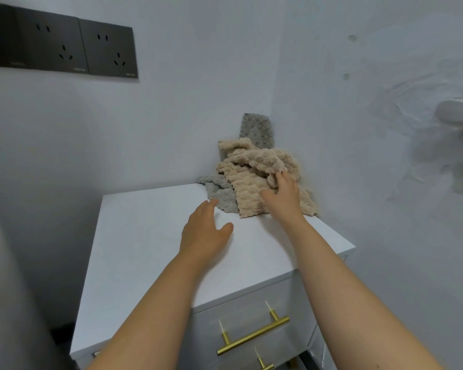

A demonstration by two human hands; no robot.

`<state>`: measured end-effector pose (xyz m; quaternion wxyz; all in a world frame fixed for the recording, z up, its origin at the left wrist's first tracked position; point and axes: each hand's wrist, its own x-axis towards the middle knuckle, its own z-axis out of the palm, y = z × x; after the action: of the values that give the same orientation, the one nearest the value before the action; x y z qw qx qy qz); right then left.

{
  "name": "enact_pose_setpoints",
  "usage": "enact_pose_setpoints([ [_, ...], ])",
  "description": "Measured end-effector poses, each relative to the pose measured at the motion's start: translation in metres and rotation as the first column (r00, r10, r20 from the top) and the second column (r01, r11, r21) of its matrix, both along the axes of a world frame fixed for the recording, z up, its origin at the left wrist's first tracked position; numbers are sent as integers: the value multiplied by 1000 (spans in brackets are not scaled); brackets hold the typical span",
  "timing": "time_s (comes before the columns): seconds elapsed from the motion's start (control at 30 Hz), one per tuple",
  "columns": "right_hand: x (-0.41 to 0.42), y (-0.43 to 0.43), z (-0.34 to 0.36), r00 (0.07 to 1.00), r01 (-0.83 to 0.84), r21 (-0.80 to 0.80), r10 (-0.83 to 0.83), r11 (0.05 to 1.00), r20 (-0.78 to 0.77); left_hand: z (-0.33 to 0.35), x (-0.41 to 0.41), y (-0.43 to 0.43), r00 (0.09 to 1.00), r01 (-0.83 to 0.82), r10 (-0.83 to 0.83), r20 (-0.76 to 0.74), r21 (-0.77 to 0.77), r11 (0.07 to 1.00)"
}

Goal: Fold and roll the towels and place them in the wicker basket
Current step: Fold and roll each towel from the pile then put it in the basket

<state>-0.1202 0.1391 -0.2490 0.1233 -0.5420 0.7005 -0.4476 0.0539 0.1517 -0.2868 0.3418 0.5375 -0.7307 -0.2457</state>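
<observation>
Head view: a beige towel (251,194) and a grey towel (221,194) lie crumpled in the back corner of a white bench (150,236). The right hand (282,194) grips the beige towel with curled fingers (280,178). The left hand (203,231) reaches with straight, empty fingers. Nothing looks folded yet, and no wicker basket shows.

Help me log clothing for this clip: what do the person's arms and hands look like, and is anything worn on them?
The left forearm and right forearm are bare down to the picture's lower edge; no sleeve shows. The left hand and right hand wear no gloves, and no watch, bracelet or ring is visible.
</observation>
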Motion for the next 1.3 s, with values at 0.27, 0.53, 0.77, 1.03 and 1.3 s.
enact_pose_setpoints([
  [0.27,-7,31,41,973,43,-362,42,931,225,19,-7,7,949,-1,-3,-314,-12,1000],
  [0.53,-6,75,96,905,59,-473,153,879,397,45,-18,21,916,72,-104,-388,-96,993],
  [0.77,-1,87,119,833,-34,-489,295,872,468,55,-21,28,914,143,-174,-366,-109,984],
  [1.03,0,81,108,862,-110,-358,269,927,431,76,-23,27,482,382,-147,-864,56,923],
  [1.3,1,76,103,912,-131,-276,225,952,343,89,-12,33,924,291,-294,-242,-48,955],
])
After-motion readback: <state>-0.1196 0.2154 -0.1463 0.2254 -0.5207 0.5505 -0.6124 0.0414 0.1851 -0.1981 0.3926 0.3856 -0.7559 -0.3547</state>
